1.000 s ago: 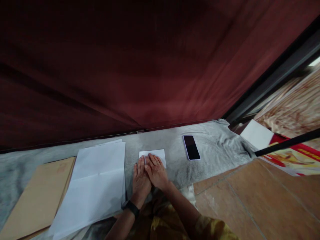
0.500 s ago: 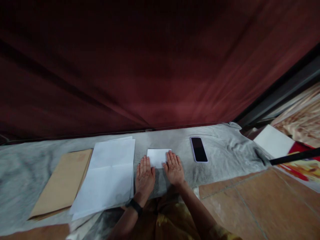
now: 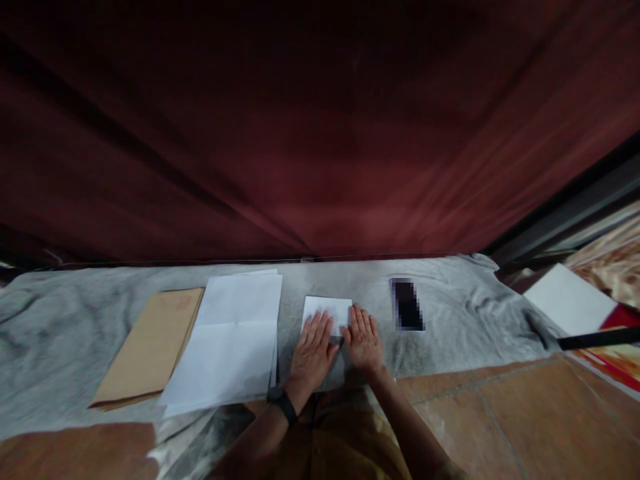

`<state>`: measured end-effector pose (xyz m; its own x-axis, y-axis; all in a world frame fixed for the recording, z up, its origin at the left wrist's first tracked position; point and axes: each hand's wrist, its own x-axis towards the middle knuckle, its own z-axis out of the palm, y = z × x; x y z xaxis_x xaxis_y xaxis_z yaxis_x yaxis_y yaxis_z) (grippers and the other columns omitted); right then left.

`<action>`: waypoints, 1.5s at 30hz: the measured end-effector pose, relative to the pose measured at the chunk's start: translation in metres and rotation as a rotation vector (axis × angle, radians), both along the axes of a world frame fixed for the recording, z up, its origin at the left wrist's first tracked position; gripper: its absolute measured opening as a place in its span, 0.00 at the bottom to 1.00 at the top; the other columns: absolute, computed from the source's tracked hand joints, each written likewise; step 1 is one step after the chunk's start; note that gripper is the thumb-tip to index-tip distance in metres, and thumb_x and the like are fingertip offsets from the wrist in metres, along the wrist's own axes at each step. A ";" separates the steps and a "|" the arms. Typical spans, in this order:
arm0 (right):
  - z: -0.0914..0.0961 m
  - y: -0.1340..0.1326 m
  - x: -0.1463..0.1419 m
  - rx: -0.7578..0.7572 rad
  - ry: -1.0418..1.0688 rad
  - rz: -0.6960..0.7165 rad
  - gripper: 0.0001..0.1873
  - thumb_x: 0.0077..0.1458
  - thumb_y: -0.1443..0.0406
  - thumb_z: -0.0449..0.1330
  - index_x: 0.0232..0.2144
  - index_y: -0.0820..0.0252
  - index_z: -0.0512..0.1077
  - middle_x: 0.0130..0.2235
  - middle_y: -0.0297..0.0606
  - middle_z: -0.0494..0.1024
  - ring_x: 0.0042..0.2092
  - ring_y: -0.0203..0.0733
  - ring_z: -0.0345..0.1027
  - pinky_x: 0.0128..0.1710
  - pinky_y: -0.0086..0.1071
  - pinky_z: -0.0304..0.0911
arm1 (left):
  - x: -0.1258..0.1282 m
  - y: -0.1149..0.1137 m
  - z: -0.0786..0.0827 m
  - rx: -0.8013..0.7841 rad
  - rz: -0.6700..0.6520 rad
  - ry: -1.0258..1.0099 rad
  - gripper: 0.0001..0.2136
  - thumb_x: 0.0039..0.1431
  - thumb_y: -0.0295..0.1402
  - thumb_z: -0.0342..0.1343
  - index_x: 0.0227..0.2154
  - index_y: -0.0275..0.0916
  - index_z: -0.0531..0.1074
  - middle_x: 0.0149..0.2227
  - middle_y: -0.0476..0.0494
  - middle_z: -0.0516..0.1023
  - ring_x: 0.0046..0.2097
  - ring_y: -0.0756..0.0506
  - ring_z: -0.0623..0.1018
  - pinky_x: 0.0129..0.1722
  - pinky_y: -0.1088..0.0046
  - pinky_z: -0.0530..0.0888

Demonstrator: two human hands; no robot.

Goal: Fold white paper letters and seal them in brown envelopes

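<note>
A small folded piece of white paper [image 3: 334, 308] lies flat on the grey cloth [image 3: 350, 272] in front of me. My left hand [image 3: 313, 350] rests flat with its fingers over the paper's lower left part. At the paper's right edge lies my right hand [image 3: 365, 341], its fingers stretched out and pointing away from me. Neither hand grips anything. Left of my hands is a stack of large white paper sheets [image 3: 235, 347], the top one creased across its middle. Beyond it lie several brown envelopes [image 3: 150, 350].
A phone [image 3: 407, 305] with a dark screen lies right of my hands. Behind the cloth hangs a dark red curtain [image 3: 320, 167]. At the far right are a white flat panel [image 3: 570, 300] and a black bar [image 3: 600, 339]. Tiled floor [image 3: 480, 413] shows in front.
My left hand has slid right, from the paper's left edge onto its lower part. My right hand stays near the right edge. The whole view has shifted slightly.
</note>
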<state>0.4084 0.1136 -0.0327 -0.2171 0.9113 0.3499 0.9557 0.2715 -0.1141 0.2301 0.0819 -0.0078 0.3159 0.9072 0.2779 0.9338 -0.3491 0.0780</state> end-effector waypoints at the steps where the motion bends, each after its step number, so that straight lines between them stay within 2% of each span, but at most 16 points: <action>1: 0.000 -0.001 0.000 -0.009 0.004 0.001 0.30 0.72 0.57 0.44 0.69 0.68 0.56 0.68 0.51 0.63 0.69 0.53 0.54 0.67 0.48 0.47 | 0.001 0.000 0.000 -0.015 -0.063 0.013 0.28 0.68 0.39 0.47 0.68 0.36 0.56 0.71 0.38 0.56 0.72 0.39 0.56 0.69 0.54 0.57; 3: 0.000 -0.001 0.001 -0.025 0.021 0.007 0.31 0.72 0.57 0.44 0.69 0.68 0.55 0.68 0.52 0.62 0.69 0.53 0.53 0.67 0.49 0.47 | 0.001 0.000 -0.001 -0.044 -0.142 0.035 0.28 0.68 0.41 0.48 0.68 0.37 0.58 0.71 0.38 0.57 0.72 0.40 0.57 0.70 0.54 0.56; 8: 0.013 0.006 -0.005 -0.048 0.132 0.007 0.32 0.72 0.57 0.42 0.71 0.67 0.49 0.70 0.54 0.57 0.70 0.53 0.50 0.67 0.51 0.50 | 0.003 0.001 0.002 -0.097 -0.187 0.088 0.31 0.68 0.42 0.47 0.67 0.28 0.56 0.70 0.29 0.58 0.71 0.38 0.57 0.71 0.54 0.52; 12: 0.027 0.020 -0.020 -0.132 0.188 0.215 0.29 0.72 0.58 0.41 0.71 0.61 0.52 0.71 0.47 0.56 0.71 0.47 0.51 0.66 0.47 0.55 | 0.007 0.003 0.001 -0.121 -0.198 0.085 0.30 0.67 0.41 0.48 0.67 0.26 0.57 0.68 0.26 0.62 0.70 0.37 0.61 0.71 0.54 0.52; 14: 0.029 0.025 -0.027 -0.170 0.182 0.316 0.27 0.72 0.61 0.40 0.70 0.58 0.55 0.70 0.43 0.60 0.70 0.44 0.53 0.67 0.45 0.55 | 0.008 0.002 0.000 -0.125 -0.197 0.091 0.29 0.67 0.40 0.48 0.65 0.26 0.60 0.65 0.26 0.66 0.69 0.37 0.64 0.71 0.53 0.52; 16: 0.027 0.026 -0.029 -0.188 0.152 0.359 0.26 0.72 0.61 0.41 0.68 0.57 0.59 0.69 0.42 0.61 0.70 0.43 0.53 0.68 0.45 0.53 | 0.008 0.001 -0.001 -0.123 -0.199 0.108 0.28 0.67 0.40 0.48 0.63 0.23 0.63 0.63 0.24 0.68 0.68 0.36 0.65 0.70 0.53 0.53; 25: 0.018 0.016 -0.014 -0.125 -0.016 0.258 0.27 0.72 0.59 0.45 0.69 0.58 0.57 0.71 0.46 0.55 0.71 0.50 0.50 0.68 0.48 0.47 | 0.006 0.000 0.001 -0.105 -0.208 0.133 0.32 0.69 0.45 0.46 0.63 0.18 0.62 0.65 0.22 0.64 0.70 0.36 0.61 0.71 0.55 0.53; 30: 0.016 0.015 -0.009 -0.101 -0.038 0.230 0.27 0.71 0.60 0.46 0.69 0.57 0.56 0.71 0.46 0.56 0.70 0.50 0.52 0.68 0.48 0.47 | 0.000 -0.002 0.002 -0.122 -0.188 0.120 0.36 0.67 0.49 0.47 0.66 0.22 0.56 0.68 0.22 0.60 0.71 0.35 0.59 0.71 0.50 0.51; 34: 0.013 0.013 -0.004 -0.091 -0.046 0.192 0.28 0.71 0.59 0.46 0.70 0.59 0.56 0.70 0.47 0.57 0.69 0.51 0.53 0.68 0.48 0.47 | -0.006 -0.004 0.002 -0.134 -0.172 0.109 0.37 0.66 0.50 0.48 0.66 0.22 0.56 0.69 0.22 0.57 0.71 0.34 0.58 0.70 0.52 0.54; 41: 0.012 0.010 0.007 -0.041 -0.024 0.146 0.30 0.71 0.57 0.45 0.70 0.62 0.55 0.69 0.46 0.60 0.69 0.51 0.54 0.68 0.47 0.46 | -0.021 -0.017 0.001 -0.105 -0.047 0.042 0.37 0.66 0.50 0.48 0.69 0.29 0.52 0.71 0.27 0.55 0.72 0.36 0.55 0.69 0.52 0.56; 45: 0.012 0.009 0.011 -0.041 -0.025 0.124 0.30 0.71 0.57 0.45 0.69 0.64 0.55 0.69 0.47 0.61 0.68 0.52 0.55 0.68 0.47 0.47 | -0.032 -0.026 -0.004 -0.057 -0.003 0.040 0.37 0.66 0.51 0.49 0.69 0.28 0.52 0.70 0.26 0.56 0.72 0.35 0.56 0.68 0.53 0.59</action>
<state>0.4194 0.1223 -0.0209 -0.3372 0.8903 0.3060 0.9178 0.3833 -0.1040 0.1981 0.0555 -0.0119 0.3283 0.9204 0.2126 0.9357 -0.3476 0.0601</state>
